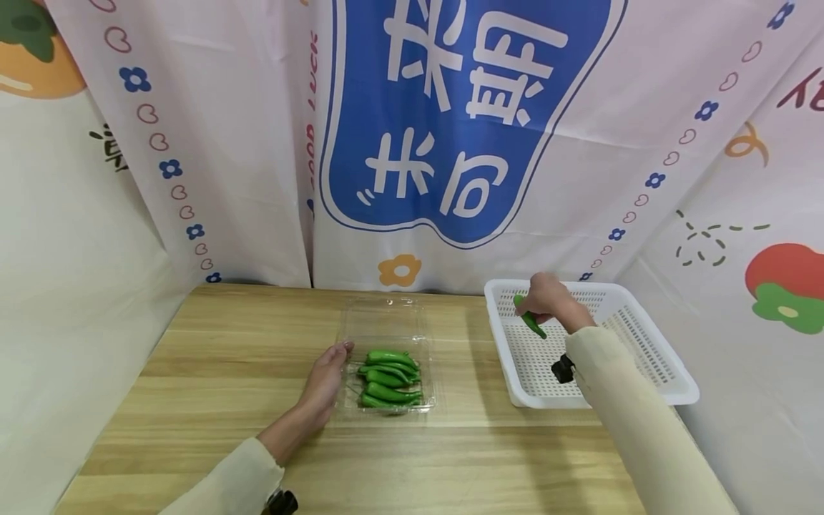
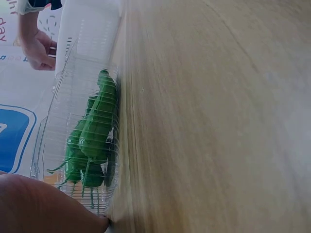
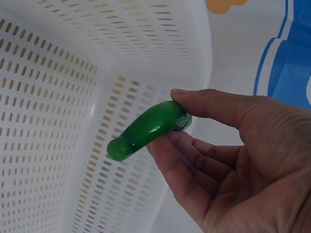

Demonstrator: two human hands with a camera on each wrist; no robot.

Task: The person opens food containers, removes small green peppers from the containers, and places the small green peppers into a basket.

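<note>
Head view: we are observing the right hand (image 1: 547, 297) pinching a green pepper (image 1: 531, 322) above the perforated floor of the white basket (image 1: 529, 366). We are noting the left hand (image 1: 324, 383) touching the clear container (image 1: 386, 342) holding the other peppers (image 1: 389, 393); we are not discerning whether its fingers are gripping.

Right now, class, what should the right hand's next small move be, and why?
Probably lower the green chili pepper and release it: the right hand pinches it over the white perforated basket, whose slotted floor shows below.
</note>
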